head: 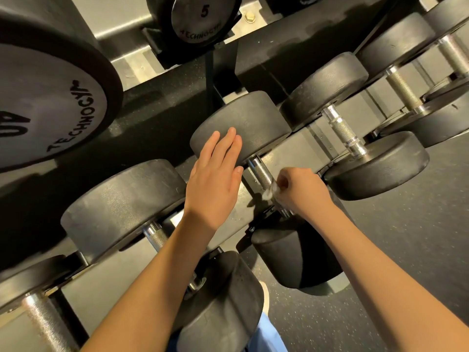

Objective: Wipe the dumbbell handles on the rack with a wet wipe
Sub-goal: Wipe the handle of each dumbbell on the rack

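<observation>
Several black dumbbells with knurled chrome handles lie side by side on a low rack [299, 148]. My right hand [297, 189] grips a white wet wipe [270, 193] wrapped round the lower part of the middle dumbbell's handle [261, 172]. My left hand [215, 174] lies flat with straight fingers on that dumbbell's far rubber head [251, 120]. The near head [294, 257] sits below my right wrist. The wipe is mostly hidden inside my fist.
A dumbbell [121, 209] lies to the left under my left forearm, and another [342, 130] to the right. Large weights marked 40 [45, 105] and 5 [203, 16] hang on an upper tier. Speckled rubber floor [406, 250] lies at right.
</observation>
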The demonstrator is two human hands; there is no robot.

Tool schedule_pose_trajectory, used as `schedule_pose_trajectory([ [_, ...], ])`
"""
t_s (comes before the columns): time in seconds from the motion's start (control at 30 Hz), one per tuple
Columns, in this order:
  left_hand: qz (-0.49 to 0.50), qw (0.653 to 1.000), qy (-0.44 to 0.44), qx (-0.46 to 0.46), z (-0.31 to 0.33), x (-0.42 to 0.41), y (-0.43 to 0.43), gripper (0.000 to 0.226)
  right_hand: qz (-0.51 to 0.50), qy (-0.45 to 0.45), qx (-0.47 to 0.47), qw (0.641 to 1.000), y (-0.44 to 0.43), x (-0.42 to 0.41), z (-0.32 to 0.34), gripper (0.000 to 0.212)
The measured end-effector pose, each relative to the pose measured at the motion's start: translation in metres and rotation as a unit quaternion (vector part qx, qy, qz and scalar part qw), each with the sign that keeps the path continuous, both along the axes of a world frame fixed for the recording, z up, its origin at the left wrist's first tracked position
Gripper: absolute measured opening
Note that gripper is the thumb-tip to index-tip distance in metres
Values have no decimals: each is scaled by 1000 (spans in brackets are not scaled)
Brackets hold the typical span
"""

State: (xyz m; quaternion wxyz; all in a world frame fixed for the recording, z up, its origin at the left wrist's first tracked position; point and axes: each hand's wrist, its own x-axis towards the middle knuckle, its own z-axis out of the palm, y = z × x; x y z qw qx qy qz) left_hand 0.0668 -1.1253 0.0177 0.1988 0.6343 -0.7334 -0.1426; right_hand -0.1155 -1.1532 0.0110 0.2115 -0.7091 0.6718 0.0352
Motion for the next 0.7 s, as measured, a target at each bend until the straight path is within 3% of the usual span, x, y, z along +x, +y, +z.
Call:
schedule_pose_trajectory([
  [0.07,-1,1000,-6,10,2,-1,0,54,-7,-32,-2,999,-3,3,-2,13],
  [0.23,3,1000,-10,8,4,-2,0,55,32,69,104,992,5,-9,10,11],
  [0.3,4,1000,-11,8,4,-2,0,55,22,35,77,996,3,-4,11,12],
  [0.37,2,1000,-14,16,5,-2,0,55,-9,-55,22,998,-5,5,6,16],
  [0.5,1,999,-5,38,5,0,-1,55,-64,-175,-65,980,-24,22,-4,22],
  [0.6,4,999,-6,45,6,-1,-1,54,-80,-201,-67,974,-23,22,-4,22],
  [0.7,7,999,-6,43,7,-2,0,54,-78,-169,-4,982,-13,5,-4,8],
])
